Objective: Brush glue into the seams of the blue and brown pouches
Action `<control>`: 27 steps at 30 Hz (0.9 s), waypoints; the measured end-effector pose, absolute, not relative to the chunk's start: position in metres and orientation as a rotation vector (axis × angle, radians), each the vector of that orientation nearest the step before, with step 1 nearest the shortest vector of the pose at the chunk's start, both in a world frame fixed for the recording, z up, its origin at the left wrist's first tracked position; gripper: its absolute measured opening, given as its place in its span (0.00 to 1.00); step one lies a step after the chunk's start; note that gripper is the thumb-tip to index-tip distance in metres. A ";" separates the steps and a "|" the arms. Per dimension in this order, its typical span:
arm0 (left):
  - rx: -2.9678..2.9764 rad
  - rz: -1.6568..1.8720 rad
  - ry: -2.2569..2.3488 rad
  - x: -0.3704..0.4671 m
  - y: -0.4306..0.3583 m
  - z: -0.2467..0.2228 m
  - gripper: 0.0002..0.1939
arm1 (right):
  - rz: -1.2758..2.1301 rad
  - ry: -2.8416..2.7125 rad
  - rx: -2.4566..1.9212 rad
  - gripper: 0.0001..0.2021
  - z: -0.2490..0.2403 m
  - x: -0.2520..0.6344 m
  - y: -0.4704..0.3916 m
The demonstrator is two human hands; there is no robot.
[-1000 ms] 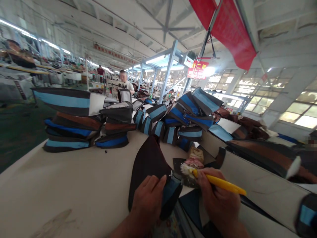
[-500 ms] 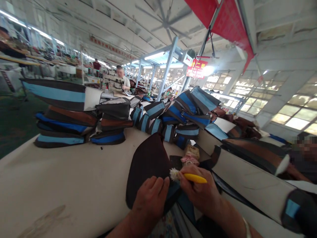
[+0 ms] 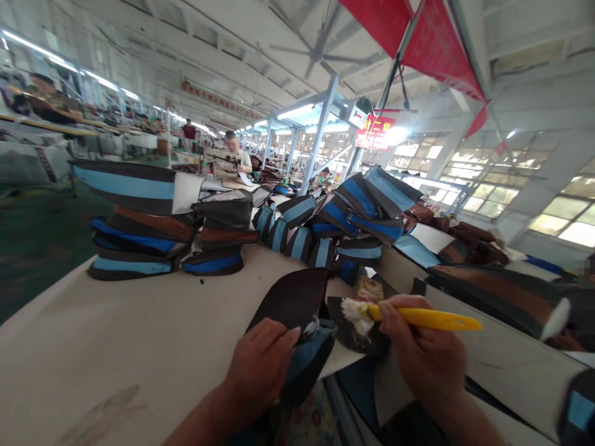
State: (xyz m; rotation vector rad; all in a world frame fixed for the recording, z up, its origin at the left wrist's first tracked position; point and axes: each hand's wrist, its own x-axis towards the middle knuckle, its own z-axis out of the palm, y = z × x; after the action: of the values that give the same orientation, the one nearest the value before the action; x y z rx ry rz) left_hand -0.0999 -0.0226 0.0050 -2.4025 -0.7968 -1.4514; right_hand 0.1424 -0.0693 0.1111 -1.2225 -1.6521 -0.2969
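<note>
My right hand [image 3: 425, 350] is closed around the yellow handle of a brush [image 3: 437, 318]. Its white, ragged bristles lie over a dark flat piece [image 3: 351, 337] smeared with white paste. At the table's near edge, my left hand [image 3: 263, 356] grips a dark brown fabric piece [image 3: 292, 297], thumb on top and fingers partly hidden. Light blue material [image 3: 309, 353] shows along that piece's folded side, with a whitish wet patch near the thumb. Just behind the bristles sits a small worn box-like block [image 3: 370, 288].
Stacked dark pieces with blue and brown stripes [image 3: 132, 238] stand at the table's far left. A heap of similar pieces [image 3: 344, 217] fills the back middle. Long striped pieces [image 3: 493, 294] lie at right. A co-worker [image 3: 235, 152] sits beyond the table.
The brush has moved right, off the brown piece and over the dark pasted piece, its handle now more level. My left hand has shifted left and tilted the brown piece, exposing its blue side.
</note>
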 end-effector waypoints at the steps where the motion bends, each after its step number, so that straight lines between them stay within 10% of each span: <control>1: -2.419 -1.480 -0.843 -0.113 -0.019 0.005 0.11 | -0.195 -1.549 -1.220 0.08 0.110 0.141 -0.072; 11: -1.831 -1.859 -2.063 -0.191 -0.041 -0.068 0.15 | 0.480 -1.183 -0.989 0.10 0.058 0.109 -0.075; 18: -2.037 -1.643 -1.699 -0.157 -0.048 -0.075 0.29 | 0.649 -1.199 -0.873 0.08 0.046 0.088 -0.068; 27: -2.257 -1.826 -1.574 -0.130 -0.014 -0.023 0.14 | 0.626 -1.149 -0.847 0.09 0.066 0.078 -0.063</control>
State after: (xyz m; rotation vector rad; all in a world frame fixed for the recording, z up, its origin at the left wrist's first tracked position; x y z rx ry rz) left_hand -0.1301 -0.0136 -0.0231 -2.2567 -1.5744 -1.8264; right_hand 0.0783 -0.0634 0.0658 -0.8466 -1.1486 0.6263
